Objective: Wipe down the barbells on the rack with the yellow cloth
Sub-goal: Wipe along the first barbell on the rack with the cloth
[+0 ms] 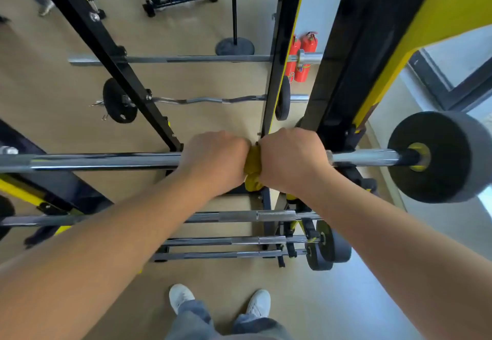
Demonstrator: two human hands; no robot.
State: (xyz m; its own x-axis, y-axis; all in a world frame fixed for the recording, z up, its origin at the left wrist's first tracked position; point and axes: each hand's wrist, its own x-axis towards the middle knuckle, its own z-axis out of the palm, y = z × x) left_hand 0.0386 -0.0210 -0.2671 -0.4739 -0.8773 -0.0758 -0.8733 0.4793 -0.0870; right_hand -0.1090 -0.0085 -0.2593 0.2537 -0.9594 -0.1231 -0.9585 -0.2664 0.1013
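Observation:
A chrome barbell [93,162] lies across the black and yellow rack [343,78] at chest height, with a thick grey plate [442,157] on its right end. My left hand [215,161] and my right hand [291,159] grip the bar side by side, knuckles up. The yellow cloth [253,169] is wrapped round the bar between them and bunches out below; both hands hold it against the bar. Several more barbells [239,241] lie on lower pegs, and a curl bar [202,100] and a straight bar [186,59] hang further back.
The rack's black uprights [106,54] stand left and right of the bar. Small black plates [328,249] sit low on the right. Two red fire extinguishers [303,54] and a fan stand [234,44] are beyond the rack. My white shoes [221,299] are on the tan floor.

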